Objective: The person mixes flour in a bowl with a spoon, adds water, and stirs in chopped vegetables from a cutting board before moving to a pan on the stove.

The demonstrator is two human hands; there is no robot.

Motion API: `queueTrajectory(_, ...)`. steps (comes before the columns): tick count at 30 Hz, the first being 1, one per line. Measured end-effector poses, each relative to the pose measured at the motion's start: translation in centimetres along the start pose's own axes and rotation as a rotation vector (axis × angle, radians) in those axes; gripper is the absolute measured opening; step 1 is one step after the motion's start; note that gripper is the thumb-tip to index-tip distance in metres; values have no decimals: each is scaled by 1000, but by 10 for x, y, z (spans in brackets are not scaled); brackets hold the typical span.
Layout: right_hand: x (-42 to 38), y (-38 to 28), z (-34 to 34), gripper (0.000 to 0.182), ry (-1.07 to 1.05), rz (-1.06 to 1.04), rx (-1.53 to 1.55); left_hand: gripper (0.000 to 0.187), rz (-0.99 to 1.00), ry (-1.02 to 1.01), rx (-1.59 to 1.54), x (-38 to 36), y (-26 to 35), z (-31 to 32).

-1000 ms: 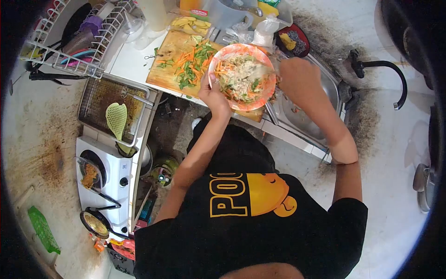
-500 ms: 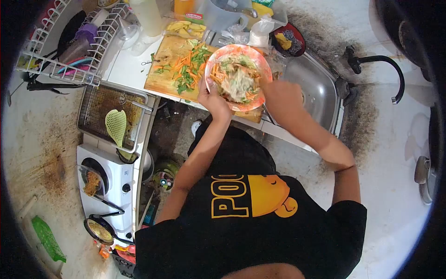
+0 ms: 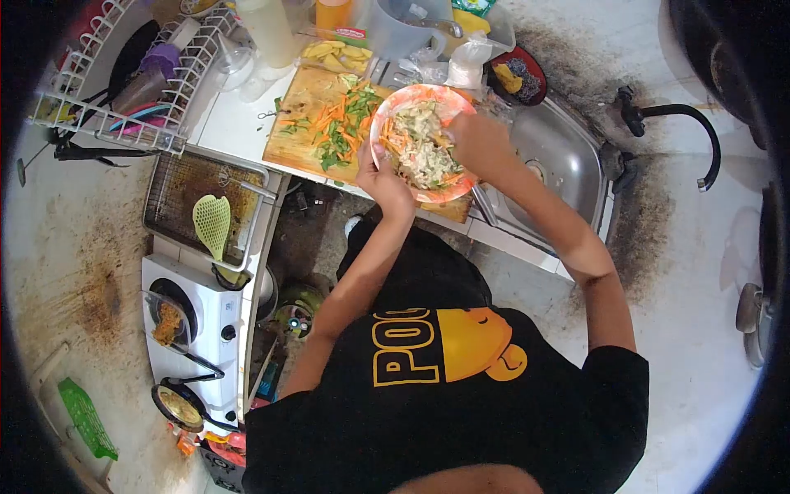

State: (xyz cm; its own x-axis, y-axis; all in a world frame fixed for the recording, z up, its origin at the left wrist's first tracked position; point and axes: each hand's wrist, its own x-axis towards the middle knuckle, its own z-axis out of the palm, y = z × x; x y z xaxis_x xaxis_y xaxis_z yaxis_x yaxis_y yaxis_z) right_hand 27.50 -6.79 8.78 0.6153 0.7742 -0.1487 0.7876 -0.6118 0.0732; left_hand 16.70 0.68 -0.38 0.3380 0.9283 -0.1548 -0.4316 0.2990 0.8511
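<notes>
An orange-and-white bowl (image 3: 447, 194) is held tilted above the counter's front edge. Inside lies a mix (image 3: 426, 150) of pale, creamy shreds with carrot strips and green pieces. My left hand (image 3: 385, 185) grips the bowl's left rim, thumb on the inner side. Closed over the bowl's right side is my right hand (image 3: 482, 142); whatever its fingers hold is hidden beneath it. Behind and left of the bowl, a wooden cutting board (image 3: 282, 151) carries carrot strips (image 3: 329, 123) and chopped green leaves (image 3: 335, 154).
To the right are a steel sink (image 3: 568, 193) and a black faucet (image 3: 679, 109). A dish rack (image 3: 177, 107), a wire-lined tray (image 3: 169, 193) with a green slotted spatula (image 3: 211, 222), and a white stove (image 3: 216, 306) with small pans stand left. A plastic jug (image 3: 395, 33) is behind.
My right hand has moved left and up over the bowl. The blurred mix now shows clearly, spread more along the bowl. The whole view has shifted slightly.
</notes>
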Motion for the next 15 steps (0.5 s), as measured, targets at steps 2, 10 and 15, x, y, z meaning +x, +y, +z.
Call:
queueTrajectory(2, -6, 1, -5, 14, 13, -37, 83, 28, -28, 17, -36, 0, 1, 2)
queueTrajectory(10, -103, -32, -55, 27, -60, -63, -88, 25, -161, 5, -178, 0, 3, 1)
queueTrajectory(15, -72, -41, 12, 12, 45, -127, -50, 22, -182, 28, -215, 0, 5, 4)
